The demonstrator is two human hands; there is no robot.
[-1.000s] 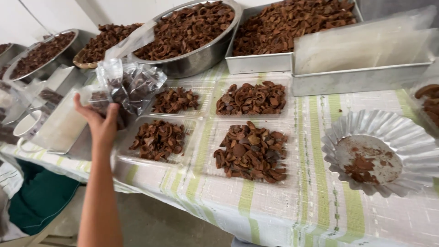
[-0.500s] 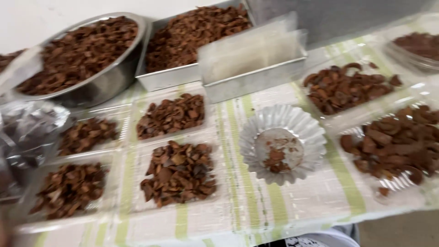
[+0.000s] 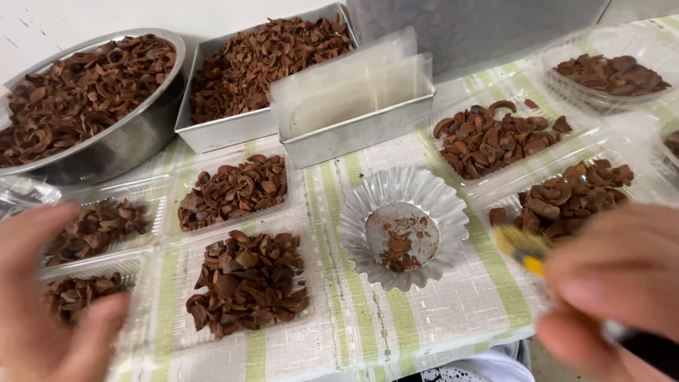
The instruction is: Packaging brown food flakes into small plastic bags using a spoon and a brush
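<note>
Left hand [image 3: 49,304] low at the left edge, blurred, fingers spread and holding nothing, hovering over the nearest clear trays [image 3: 106,233] of brown shell pieces. Behind them the round bowl [image 3: 134,134] sits heaped, its rim touching the square pan [image 3: 219,131] beside it. Centre now: two more filled trays, then a smaller pan [image 3: 368,127] stacked with clear lids. In front of it the fluted foil cup [image 3: 368,212] stands on the striped tabletop [image 3: 368,318] with bare cloth all round (the one open patch here), only crumbs inside. Right of that, loaded trays crowd together up to the far corner. Right hand [image 3: 615,276] at the near right edge, blurred, closed around a dark-handled tool [image 3: 530,258] with a yellow band, its tip pointing toward the cup.
</note>
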